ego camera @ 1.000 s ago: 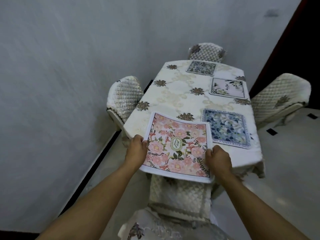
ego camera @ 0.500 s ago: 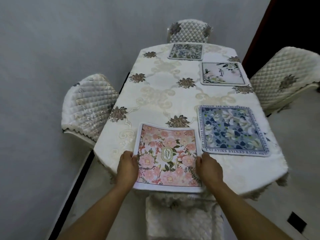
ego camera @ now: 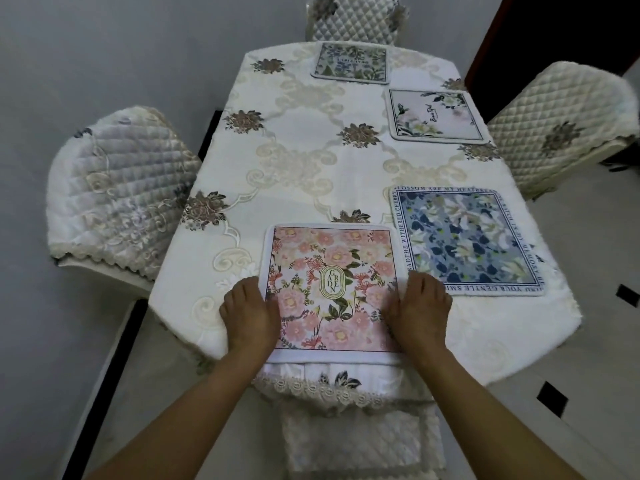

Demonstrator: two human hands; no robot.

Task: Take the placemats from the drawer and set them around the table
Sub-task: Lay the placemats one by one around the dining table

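A pink floral placemat (ego camera: pixel 332 289) lies flat at the near end of the table (ego camera: pixel 304 161), which wears a white embroidered cloth. My left hand (ego camera: pixel 249 313) grips the mat's left edge and my right hand (ego camera: pixel 420 310) grips its right edge. A blue floral placemat (ego camera: pixel 467 240) lies just to the right, close to the pink one. Farther along the right side lies a pale placemat with green leaves (ego camera: pixel 436 114). A blue-green placemat (ego camera: pixel 351 63) sits at the far end.
Quilted cream-covered chairs stand around the table: one on the left (ego camera: pixel 117 192), one on the right (ego camera: pixel 561 123), one at the far end (ego camera: pixel 353 17), one right below me (ego camera: pixel 360 441). A grey wall runs along the left. Tiled floor lies to the right.
I have stepped closer to the table and lowered the pink placemat from the air onto the near end of the cloth. Both hands stay on its edges.
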